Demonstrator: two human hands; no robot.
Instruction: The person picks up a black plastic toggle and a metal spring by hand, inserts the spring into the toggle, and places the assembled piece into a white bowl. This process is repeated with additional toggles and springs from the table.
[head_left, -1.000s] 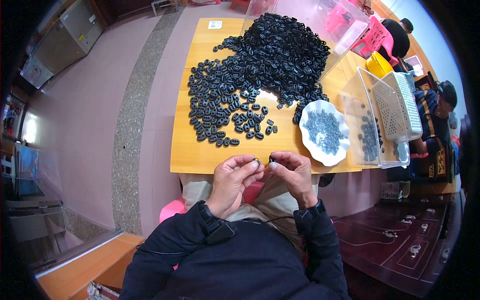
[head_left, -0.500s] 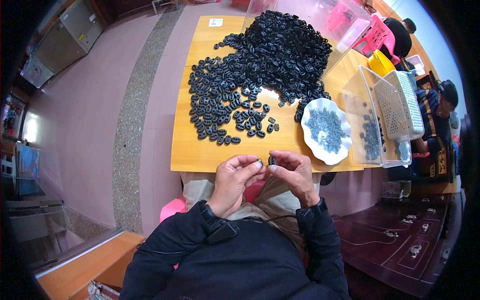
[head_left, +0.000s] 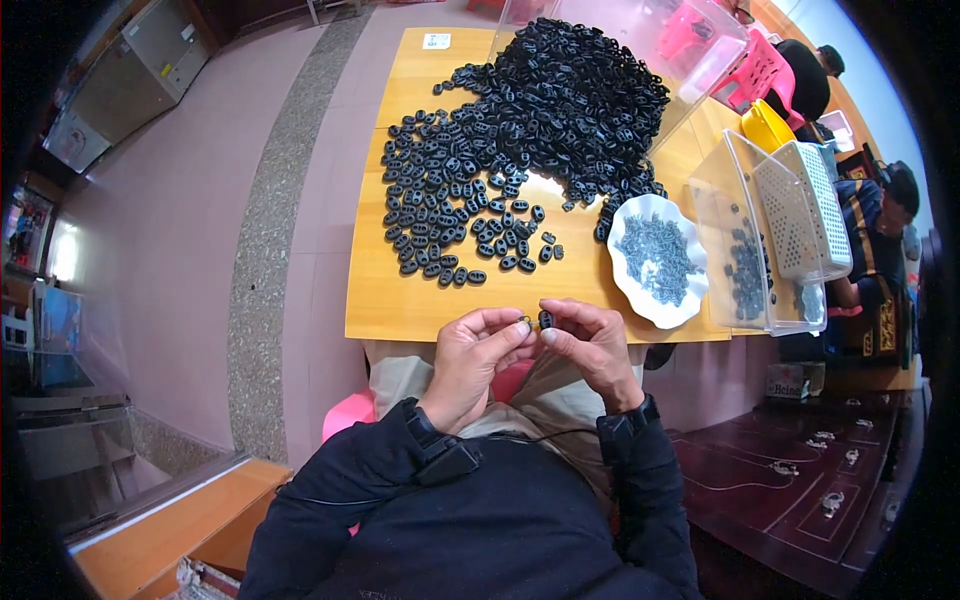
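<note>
At the near table edge, my right hand [head_left: 592, 348] pinches a small black oval two-hole plastic piece [head_left: 545, 319], like a cord lock. Close beside it, my left hand [head_left: 482, 352] has thumb and forefinger pressed together on a tiny part [head_left: 525, 322], too small to make out. The fingertips of both hands nearly meet. Beyond them a large heap of the same black pieces [head_left: 580, 105] covers the middle of the table, with looser ones spread at its near left. A white scalloped bowl [head_left: 654, 314] to the right holds many small metallic parts, perhaps springs.
Right of the bowl stands a clear plastic bin [head_left: 722, 180] with black pieces inside, beside a white perforated basket [head_left: 805, 215] and a yellow container [head_left: 766, 126]. A clear tub [head_left: 700, 75] lies behind the heap. Other people [head_left: 885, 225] sit at the far right.
The black piece and my left fingertips have come slightly closer together. Both hands keep their pinch, and the view has shifted a little.
</note>
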